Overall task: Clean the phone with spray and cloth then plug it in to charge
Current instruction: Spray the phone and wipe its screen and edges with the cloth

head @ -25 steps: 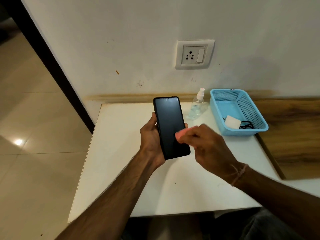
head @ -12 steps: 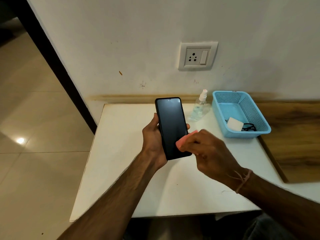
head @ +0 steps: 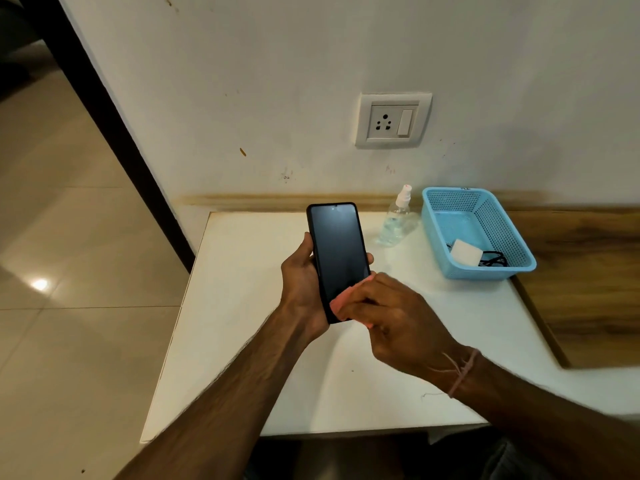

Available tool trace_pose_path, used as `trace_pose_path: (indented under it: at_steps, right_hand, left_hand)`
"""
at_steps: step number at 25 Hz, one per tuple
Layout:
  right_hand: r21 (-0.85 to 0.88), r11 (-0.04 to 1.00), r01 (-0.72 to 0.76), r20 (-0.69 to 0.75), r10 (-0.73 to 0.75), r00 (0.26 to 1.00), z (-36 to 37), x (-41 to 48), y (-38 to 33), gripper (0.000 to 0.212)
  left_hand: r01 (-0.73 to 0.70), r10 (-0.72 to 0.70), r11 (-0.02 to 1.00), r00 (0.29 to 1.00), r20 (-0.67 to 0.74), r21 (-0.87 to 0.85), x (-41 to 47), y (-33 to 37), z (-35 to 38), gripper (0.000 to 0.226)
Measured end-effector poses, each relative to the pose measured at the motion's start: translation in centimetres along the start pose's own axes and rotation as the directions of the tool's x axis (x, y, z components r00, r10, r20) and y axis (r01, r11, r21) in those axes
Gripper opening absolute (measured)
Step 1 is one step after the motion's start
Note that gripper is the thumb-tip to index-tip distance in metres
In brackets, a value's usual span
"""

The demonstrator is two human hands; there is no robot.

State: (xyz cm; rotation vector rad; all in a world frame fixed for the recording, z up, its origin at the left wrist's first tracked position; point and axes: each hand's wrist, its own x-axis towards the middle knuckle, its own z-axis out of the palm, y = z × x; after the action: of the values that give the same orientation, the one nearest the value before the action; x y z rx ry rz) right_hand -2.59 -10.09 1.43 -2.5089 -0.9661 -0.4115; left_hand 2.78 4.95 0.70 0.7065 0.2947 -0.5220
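Our right hand [head: 398,320] is bunched around a small pink cloth [head: 348,297], fingertips pressing it against the lower end of the phone [head: 337,258]. Our left hand [head: 303,282] wraps the phone from behind, thumb on its left edge and fingertips just showing on its right, holding it upright and tilted toward us above the white table [head: 242,341].

To wipe well, we should keep the left grip firm on the edges only — off the glass — and draw the cloth in long overlapping strokes up the dark screen, with light, even pressure so the phone does not twist out of the hand.

Farther right, the spray bottle [head: 396,221] stands near the wall, just left of the blue basket [head: 485,271], which holds a white charger block [head: 465,252] and a black cable [head: 493,259]. The wall socket [head: 393,121] sits above, unused.

Compared with a second ago, the cloth has slid from mid-screen down toward the phone's bottom corner — the bottle and basket have not moved.
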Motion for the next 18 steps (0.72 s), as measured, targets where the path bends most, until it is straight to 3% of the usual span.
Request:
trace_pose_path:
  at_steps: [5, 7, 10, 13, 15, 18]
  right_hand:
    - [-0.077, 0.971, -0.227, -0.174, 0.211, 0.962, -0.4, 2.6, 1.3, 0.032]
    - [-0.034, 0.977, -0.213, -0.169, 0.204, 0.964, 0.4, 2.6, 0.4, 0.032]
    - [0.023, 0.998, -0.059, -0.052, 0.060, 0.997, 1.2, 0.7, -1.4, 0.029]
    - [-0.028, 0.999, 0.043, 0.025, -0.042, 0.999, -0.1, -0.3, -0.5, 0.031]
    - [-0.085, 0.996, 0.014, -0.040, -0.018, 0.999, -1.2, 0.6, 1.4, 0.036]
    - [-0.136, 0.979, -0.151, -0.175, 0.126, 0.976, -1.1, 3.1, 2.0, 0.032]
  left_hand:
    - [0.013, -0.006, 0.995, 0.998, -0.068, 0.094, 0.1, 0.0, -0.2, 0.073]
    - [-0.004, 0.007, 0.998, 0.998, -0.059, 0.062, -0.1, 0.1, 0.0, 0.072]
    - [-0.026, 0.026, 1.000, 0.999, -0.020, 0.015, -0.3, 0.2, 0.1, 0.074]
    - [-0.010, 0.010, 1.000, 1.000, 0.021, 0.001, -0.2, 0.3, 0.0, 0.078]
    - [0.018, -0.018, 0.999, 1.000, 0.002, 0.034, 0.0, 0.2, -0.2, 0.078]
    - [0.025, -0.021, 0.995, 0.998, -0.051, 0.092, -0.1, -0.1, -0.1, 0.071]
